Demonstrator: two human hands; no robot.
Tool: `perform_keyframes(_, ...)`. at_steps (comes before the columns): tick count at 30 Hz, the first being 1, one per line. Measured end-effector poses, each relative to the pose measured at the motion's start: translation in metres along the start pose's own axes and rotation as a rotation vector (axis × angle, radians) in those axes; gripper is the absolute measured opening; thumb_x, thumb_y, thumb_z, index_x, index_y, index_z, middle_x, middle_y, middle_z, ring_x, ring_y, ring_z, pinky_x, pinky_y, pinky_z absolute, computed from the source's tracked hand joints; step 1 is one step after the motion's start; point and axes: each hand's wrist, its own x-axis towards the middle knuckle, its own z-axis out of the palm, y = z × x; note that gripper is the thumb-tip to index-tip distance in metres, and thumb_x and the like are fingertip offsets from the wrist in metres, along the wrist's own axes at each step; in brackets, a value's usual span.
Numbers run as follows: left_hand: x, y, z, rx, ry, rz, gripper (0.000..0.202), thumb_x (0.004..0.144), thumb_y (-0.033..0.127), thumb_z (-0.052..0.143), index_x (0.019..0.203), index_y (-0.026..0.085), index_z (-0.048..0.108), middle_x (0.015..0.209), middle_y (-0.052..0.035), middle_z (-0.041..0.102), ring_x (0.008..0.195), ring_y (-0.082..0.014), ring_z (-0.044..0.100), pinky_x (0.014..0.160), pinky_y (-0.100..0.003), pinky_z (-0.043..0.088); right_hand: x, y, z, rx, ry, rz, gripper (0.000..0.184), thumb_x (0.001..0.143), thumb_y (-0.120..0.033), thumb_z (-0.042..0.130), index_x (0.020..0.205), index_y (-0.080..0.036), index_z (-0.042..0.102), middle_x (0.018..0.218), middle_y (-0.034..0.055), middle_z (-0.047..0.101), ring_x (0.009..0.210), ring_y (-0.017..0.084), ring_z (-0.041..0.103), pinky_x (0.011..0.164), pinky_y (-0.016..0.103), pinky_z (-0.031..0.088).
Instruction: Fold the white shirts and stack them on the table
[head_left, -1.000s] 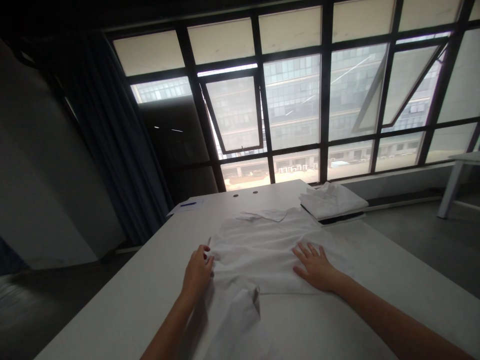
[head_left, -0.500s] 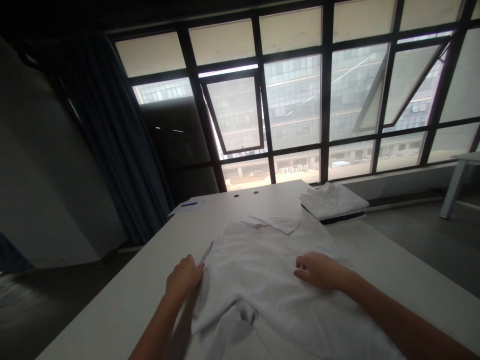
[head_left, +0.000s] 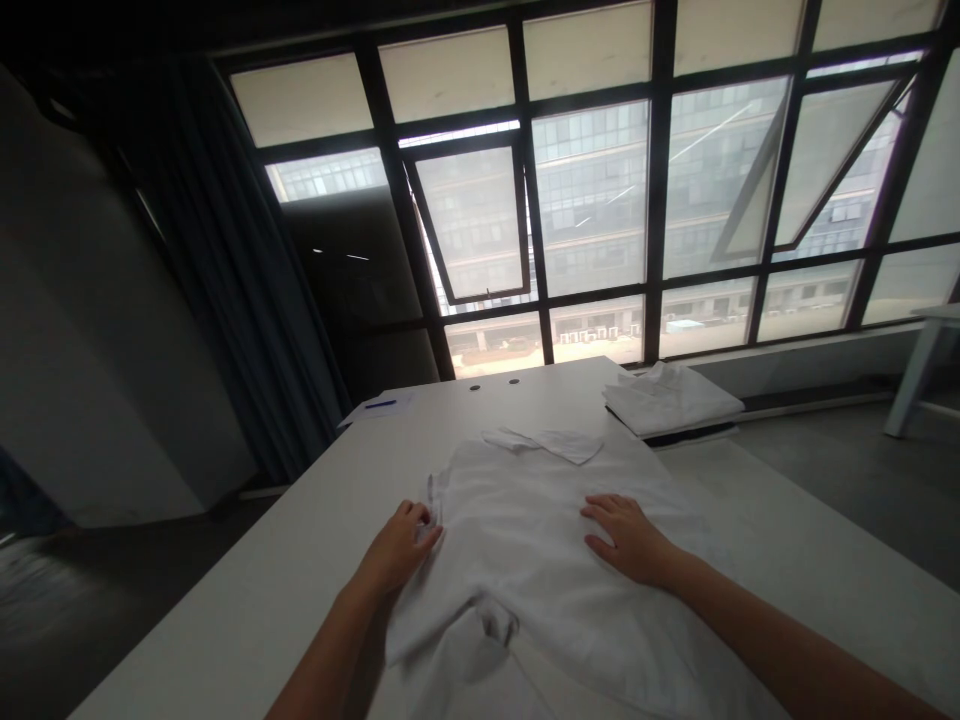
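A white shirt (head_left: 517, 530) lies spread over the table, its collar (head_left: 547, 443) toward the window and one part bunched near me. My left hand (head_left: 405, 540) is at the shirt's left edge, with fingers and thumb closed on the fabric there. On the right half of the shirt rests my right hand (head_left: 626, 535), palm down, fingers stretched out and thumb apart. Nothing is held in it.
The white table (head_left: 300, 540) reaches to the windows. A stack of folded white clothes (head_left: 673, 398) sits at its far right. Paper with a blue pen (head_left: 381, 404) lies at the far left. A dark curtain (head_left: 247, 300) hangs on the left.
My left hand has moved right and slightly inward, bringing the shirt's left edge with it. My right hand has gone from curled fingers to lying flat on the fabric.
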Motion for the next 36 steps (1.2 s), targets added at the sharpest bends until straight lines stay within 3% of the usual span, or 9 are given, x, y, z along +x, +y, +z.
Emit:
perform_keyframes(3, 0.001, -0.005, -0.005, -0.121, -0.046, 0.031, 0.024, 0.086, 0.033, 0.049, 0.095, 0.020, 0.066, 0.103, -0.0075, 0.063, 0.095, -0.0222, 0.061, 0.088, -0.032, 0.045, 0.000, 0.001, 0.001, 0.001, 0.000, 0.005, 0.049, 0.092, -0.050, 0.048, 0.131, -0.023, 0.061, 0.142, 0.0116, 0.055, 0.132, 0.028, 0.046, 0.111, 0.045, 0.030)
perform_keyframes(8, -0.002, -0.016, -0.011, -0.357, -0.094, -0.093, 0.037, 0.078, 0.033, 0.058, 0.112, 0.020, 0.059, 0.089, -0.0009, 0.064, 0.075, -0.0184, 0.061, 0.072, -0.029, 0.048, 0.000, -0.001, -0.005, -0.003, -0.057, 0.001, 0.049, 0.092, -0.049, 0.047, 0.132, -0.023, 0.060, 0.142, 0.0118, 0.055, 0.132, 0.029, 0.045, 0.111, 0.046, 0.029)
perform_keyframes(15, -0.006, -0.017, -0.019, -0.264, -0.104, -0.176, 0.033, 0.064, 0.029, 0.072, 0.091, 0.020, 0.057, 0.100, -0.0025, 0.060, 0.067, -0.0145, 0.058, 0.065, -0.027, 0.047, -0.002, -0.003, -0.046, -0.013, -0.185, -0.031, 0.032, 0.084, -0.042, 0.056, 0.104, -0.023, 0.071, 0.113, 0.0108, 0.067, 0.107, 0.027, 0.059, 0.093, 0.040, 0.044)
perform_keyframes(18, -0.008, 0.007, -0.039, -0.367, -0.129, -0.120, 0.035, 0.067, 0.035, 0.074, 0.091, 0.021, 0.054, 0.099, -0.0003, 0.060, 0.074, -0.0156, 0.060, 0.066, -0.026, 0.047, 0.003, -0.003, -0.064, -0.068, -0.284, 0.073, 0.027, 0.080, -0.043, 0.058, 0.083, -0.021, 0.074, 0.095, 0.0120, 0.070, 0.090, 0.027, 0.066, 0.079, 0.037, 0.049)
perform_keyframes(22, -0.019, 0.073, -0.060, -0.471, -0.207, -0.023, 0.036, 0.073, 0.042, 0.075, 0.090, 0.022, 0.051, 0.075, 0.0051, 0.054, 0.067, -0.0144, 0.053, 0.059, -0.023, 0.040, 0.021, -0.027, -0.078, -0.133, -0.342, 0.150, 0.026, 0.074, -0.043, 0.067, 0.078, -0.018, 0.074, 0.081, 0.0131, 0.072, 0.081, 0.030, 0.069, 0.074, 0.039, 0.051)
perform_keyframes(25, -0.030, 0.123, -0.060, -0.444, -0.174, 0.100, 0.031, 0.075, 0.038, 0.074, 0.084, 0.023, 0.049, 0.076, 0.0042, 0.054, 0.069, -0.0145, 0.049, 0.061, -0.025, 0.039, 0.043, -0.071, -0.082, -0.046, -0.258, -0.013, 0.027, 0.079, -0.037, 0.064, 0.100, -0.022, 0.073, 0.102, 0.0112, 0.073, 0.096, 0.028, 0.067, 0.085, 0.038, 0.050)
perform_keyframes(27, -0.037, 0.145, -0.054, -0.402, -0.139, 0.188, 0.030, 0.074, 0.035, 0.075, 0.079, 0.023, 0.048, 0.082, 0.0020, 0.056, 0.073, -0.0156, 0.048, 0.064, -0.026, 0.040, 0.060, -0.104, -0.082, 0.185, -0.119, -0.274, 0.032, 0.085, -0.024, 0.055, 0.115, -0.024, 0.066, 0.113, 0.0075, 0.070, 0.100, 0.022, 0.065, 0.089, 0.034, 0.048)
perform_keyframes(31, -0.040, 0.159, -0.047, -0.345, -0.129, 0.248, 0.029, 0.073, 0.031, 0.074, 0.076, 0.024, 0.046, 0.085, 0.0008, 0.057, 0.074, -0.0170, 0.049, 0.067, -0.028, 0.039, 0.086, -0.145, -0.067, 0.533, -0.137, -0.418, 0.047, 0.071, -0.001, 0.047, 0.108, -0.022, 0.066, 0.094, 0.0005, 0.070, 0.083, 0.015, 0.065, 0.075, 0.025, 0.050)
perform_keyframes(36, -0.037, 0.152, -0.049, -0.331, -0.137, 0.200, 0.031, 0.073, 0.031, 0.073, 0.075, 0.024, 0.043, 0.085, 0.0008, 0.058, 0.076, -0.0177, 0.051, 0.068, -0.028, 0.041, 0.089, -0.146, -0.034, 0.742, -0.305, -0.442, 0.048, 0.069, -0.002, 0.056, 0.111, -0.024, 0.063, 0.101, -0.0024, 0.070, 0.070, 0.010, 0.059, 0.063, 0.020, 0.046)
